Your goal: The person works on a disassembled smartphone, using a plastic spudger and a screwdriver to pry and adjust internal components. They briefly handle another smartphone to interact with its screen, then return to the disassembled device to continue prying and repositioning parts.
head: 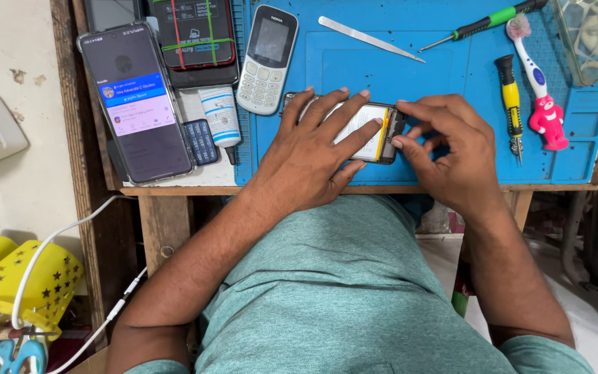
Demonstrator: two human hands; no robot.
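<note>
Your left hand (313,149) lies flat on the opened phone (372,135), mid-mat (444,62); your right hand (444,149) pinches its three-o'clock end. I'd judge too much prying near the battery (363,131) could puncture it.

Matt blue rubbery mat (451,69) on rough wooden bench (164,221).

Thing: opened phone (375,135), back cover off, white-and-yellow battery exposed
Pose: flat
Place: blue mat, near tabletop's front edge
</note>
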